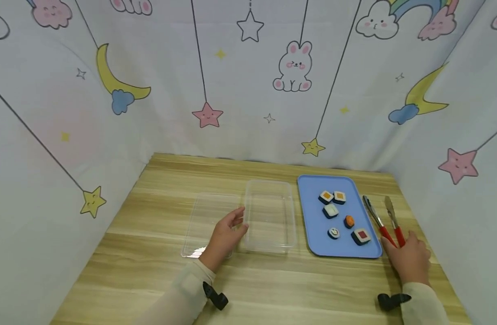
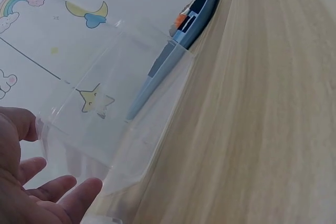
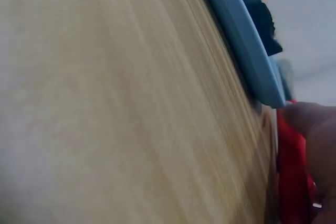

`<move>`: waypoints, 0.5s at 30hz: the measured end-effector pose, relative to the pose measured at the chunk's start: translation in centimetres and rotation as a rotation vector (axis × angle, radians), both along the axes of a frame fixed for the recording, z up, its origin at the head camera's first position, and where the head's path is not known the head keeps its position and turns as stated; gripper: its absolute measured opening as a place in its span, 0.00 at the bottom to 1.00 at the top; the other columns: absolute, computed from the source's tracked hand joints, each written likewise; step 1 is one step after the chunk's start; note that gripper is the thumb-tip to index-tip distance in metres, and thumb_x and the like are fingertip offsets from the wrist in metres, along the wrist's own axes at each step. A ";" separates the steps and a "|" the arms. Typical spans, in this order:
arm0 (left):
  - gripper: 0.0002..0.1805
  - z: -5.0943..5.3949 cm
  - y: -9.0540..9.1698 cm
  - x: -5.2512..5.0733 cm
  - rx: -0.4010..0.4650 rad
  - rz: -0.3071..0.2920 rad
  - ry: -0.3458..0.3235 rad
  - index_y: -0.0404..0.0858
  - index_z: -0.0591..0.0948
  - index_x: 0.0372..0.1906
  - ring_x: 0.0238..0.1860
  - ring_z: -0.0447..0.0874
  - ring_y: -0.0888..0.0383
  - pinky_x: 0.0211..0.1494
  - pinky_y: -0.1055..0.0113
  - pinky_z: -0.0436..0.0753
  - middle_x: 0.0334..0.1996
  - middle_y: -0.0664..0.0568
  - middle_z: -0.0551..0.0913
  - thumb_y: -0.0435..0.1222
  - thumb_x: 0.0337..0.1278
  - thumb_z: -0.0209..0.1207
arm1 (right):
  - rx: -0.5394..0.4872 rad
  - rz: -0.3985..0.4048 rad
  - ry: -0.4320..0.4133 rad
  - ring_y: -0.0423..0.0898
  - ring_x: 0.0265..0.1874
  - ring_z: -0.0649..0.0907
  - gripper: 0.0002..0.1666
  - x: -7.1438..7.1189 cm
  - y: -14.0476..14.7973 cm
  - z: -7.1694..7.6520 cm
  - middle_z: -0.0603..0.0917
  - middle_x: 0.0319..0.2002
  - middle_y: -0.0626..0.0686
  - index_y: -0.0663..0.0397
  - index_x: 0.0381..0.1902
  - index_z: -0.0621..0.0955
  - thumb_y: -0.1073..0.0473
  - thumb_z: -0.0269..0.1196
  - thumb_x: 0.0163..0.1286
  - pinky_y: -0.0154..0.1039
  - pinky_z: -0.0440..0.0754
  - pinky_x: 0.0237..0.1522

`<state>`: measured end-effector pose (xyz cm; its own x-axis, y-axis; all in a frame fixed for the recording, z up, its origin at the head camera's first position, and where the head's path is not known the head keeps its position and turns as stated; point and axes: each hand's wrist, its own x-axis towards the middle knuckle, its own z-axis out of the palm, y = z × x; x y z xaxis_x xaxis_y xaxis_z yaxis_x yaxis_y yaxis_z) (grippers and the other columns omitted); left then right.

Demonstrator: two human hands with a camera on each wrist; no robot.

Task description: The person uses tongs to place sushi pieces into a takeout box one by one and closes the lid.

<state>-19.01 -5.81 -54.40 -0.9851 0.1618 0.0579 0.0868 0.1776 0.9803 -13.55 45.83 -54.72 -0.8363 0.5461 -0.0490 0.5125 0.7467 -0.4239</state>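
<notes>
Head view: wood-grain table, light tan, streaks running roughly side to side. White curtain closes off the back and both sides, printed with cartoon stars, moons, clouds, a bunny and part of a rainbow; soft folds, pinkish glow on the left panel. Clear container sits mid-table, flat clear lid just left of it. Blue tray lies to the right, with six sushi pieces spread over it. Tongs lie right of the tray, arms spread, metal ends pointing to the back curtain. Left hand is at the container's left side, fingers loose and apart, touching the wall, not wrapped round it. Right hand grips the tongs by the red handles, thumb beside the tray corner.
</notes>
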 end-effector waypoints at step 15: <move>0.29 -0.1 0.0 0.1 0.038 -0.005 -0.024 0.35 0.74 0.73 0.65 0.79 0.38 0.61 0.45 0.81 0.68 0.34 0.76 0.31 0.68 0.64 | 0.013 0.002 0.188 0.71 0.44 0.79 0.36 -0.1 -0.3 0.9 0.80 0.47 0.76 0.77 0.60 0.78 0.49 0.70 0.69 0.63 0.76 0.43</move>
